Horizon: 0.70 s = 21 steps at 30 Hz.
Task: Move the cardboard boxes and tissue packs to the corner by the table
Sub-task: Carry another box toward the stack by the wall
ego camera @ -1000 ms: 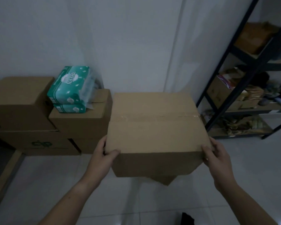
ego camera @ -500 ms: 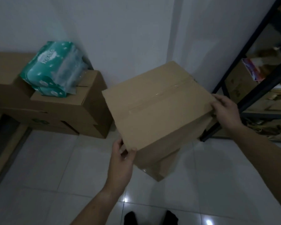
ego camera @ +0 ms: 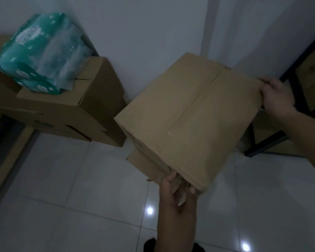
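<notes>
I hold a taped cardboard box turned at an angle, low over the white floor near the wall corner. My left hand grips its near bottom corner, where loose flaps hang out. At the box's far right edge, my right hand holds on. A green tissue pack lies on top of a stack of cardboard boxes against the wall at the left.
A black metal shelf rack with boxes stands at the right, close behind my right hand. White floor tiles spread in front. A wooden edge runs along the left side. The white wall is behind everything.
The box has rotated further and come lower toward the floor next to the stack. My left hand slid to its near bottom corner, my right hand stays on the far edge.
</notes>
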Available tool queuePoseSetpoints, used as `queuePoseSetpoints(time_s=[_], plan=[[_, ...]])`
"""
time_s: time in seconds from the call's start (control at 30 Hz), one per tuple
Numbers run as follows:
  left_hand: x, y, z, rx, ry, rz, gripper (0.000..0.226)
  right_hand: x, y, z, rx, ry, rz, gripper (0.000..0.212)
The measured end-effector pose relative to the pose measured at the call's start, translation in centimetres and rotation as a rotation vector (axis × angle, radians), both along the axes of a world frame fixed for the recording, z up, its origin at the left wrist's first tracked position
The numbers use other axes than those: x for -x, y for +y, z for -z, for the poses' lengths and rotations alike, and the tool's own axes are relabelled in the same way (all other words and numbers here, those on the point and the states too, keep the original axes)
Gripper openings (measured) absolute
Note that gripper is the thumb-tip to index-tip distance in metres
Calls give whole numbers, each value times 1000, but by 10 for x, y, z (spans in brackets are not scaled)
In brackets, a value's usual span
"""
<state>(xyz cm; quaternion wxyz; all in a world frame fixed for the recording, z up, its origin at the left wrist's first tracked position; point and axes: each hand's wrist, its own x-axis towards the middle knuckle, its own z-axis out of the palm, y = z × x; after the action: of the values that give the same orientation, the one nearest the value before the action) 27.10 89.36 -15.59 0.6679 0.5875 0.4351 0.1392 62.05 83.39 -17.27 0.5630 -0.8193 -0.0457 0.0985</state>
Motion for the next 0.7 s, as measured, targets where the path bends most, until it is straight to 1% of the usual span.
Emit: queuePoseSetpoints(time_s=[0.1, 0.13, 0.17, 0.23, 0.27, 0.3, 0.33, 0.37, 0.4, 0.43, 0.47, 0.5, 0.53, 0.57, 0.6, 0.63, 0.7], plan=[[10, 10, 8, 38, -14, 106, 24, -2, -10, 11, -28, -20, 1, 38], [16, 17, 10, 21, 5, 147, 19, -1, -17, 13, -56, -7, 21, 40], [22, 27, 14, -15, 27, 171, 18, 3, -24, 19, -101, -1, 42, 46], [32, 57, 26, -96, 113, 156, 15, 16, -47, 39, -142, 45, 109, 65], [37, 75, 36, -138, 169, 148, 16, 25, -61, 57, -172, 105, 159, 72], [40, 95, 47, -176, 224, 158, 20, 36, -73, 77, -217, 176, 206, 72], [42, 116, 61, -206, 288, 176, 25, 59, -81, 92, -239, 238, 243, 64], [43, 135, 75, -220, 349, 199, 32, 89, -87, 104, -242, 306, 255, 52], [43, 153, 90, -228, 405, 223, 38, 125, -88, 113, -236, 378, 267, 45], [42, 170, 104, -232, 451, 245, 44, 157, -88, 126, -240, 462, 283, 52], [41, 183, 117, -243, 495, 266, 49, 187, -85, 136, -254, 550, 294, 68], [39, 195, 130, -256, 539, 299, 53, 212, -84, 147, -269, 631, 282, 74], [36, 205, 140, -274, 579, 339, 58, 229, -81, 158, -254, 688, 278, 60], [32, 212, 149, -291, 613, 376, 61, 242, -78, 167, -230, 731, 267, 34], [28, 218, 156, -312, 631, 407, 64, 251, -77, 185, -182, 797, 229, 32], [23, 222, 162, -338, 641, 436, 66, 266, -78, 196, -188, 845, 167, 46], [13, 228, 172, -394, 637, 494, 69, 285, -64, 215, -74, 959, 118, 68]])
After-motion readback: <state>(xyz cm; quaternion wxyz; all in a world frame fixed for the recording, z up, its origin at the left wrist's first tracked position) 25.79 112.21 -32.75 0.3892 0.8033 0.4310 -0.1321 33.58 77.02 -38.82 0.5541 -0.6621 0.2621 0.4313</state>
